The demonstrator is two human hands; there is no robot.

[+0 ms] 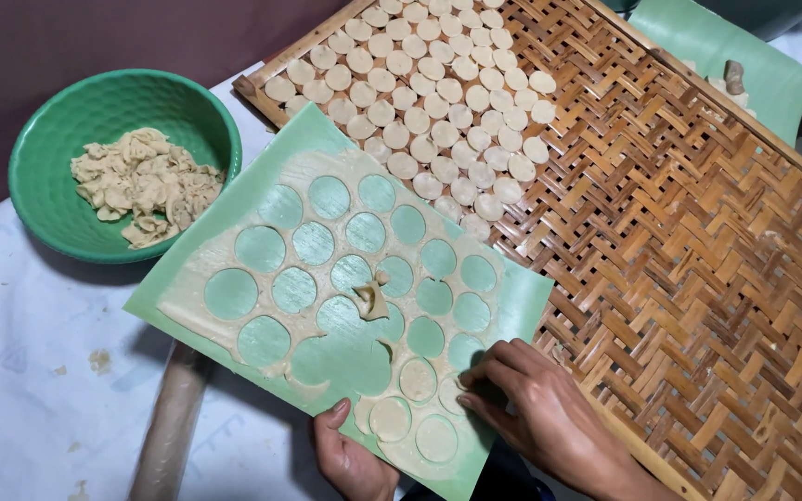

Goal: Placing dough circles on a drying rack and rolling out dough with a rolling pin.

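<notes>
**Peeling dough rounds off the green sheet, fiddly bit ahead**

Landmark here is the green sheet [341, 297], lying tilted across the white-covered surface [39, 371] with its far corner over the woven bamboo tray [698, 241]. The left hand [350, 459] is clamped on the sheet's near edge, thumb on top. The right hand [536, 408] sits at the sheet's near right corner, fingertips pinched together at a dough round [452, 394] there. A few more rounds [415, 408] remain cut in the rolled dough by that corner; the rest of the sheet shows only empty circles and leftover webbing [368, 299].

Beyond the sheet's far edge, rows of lifted rounds [438, 102] cover the tray. Left of the sheet is a green bowl [122, 102] of dough scraps [146, 181], and a rolling pin [174, 427] pokes out underneath.

What could go wrong, I'd guess: the round looks thin, so a hard pinch could stretch or tear it. The sheet is half unsupported too, so a slack left grip might let it sag and slide the remaining rounds.
</notes>
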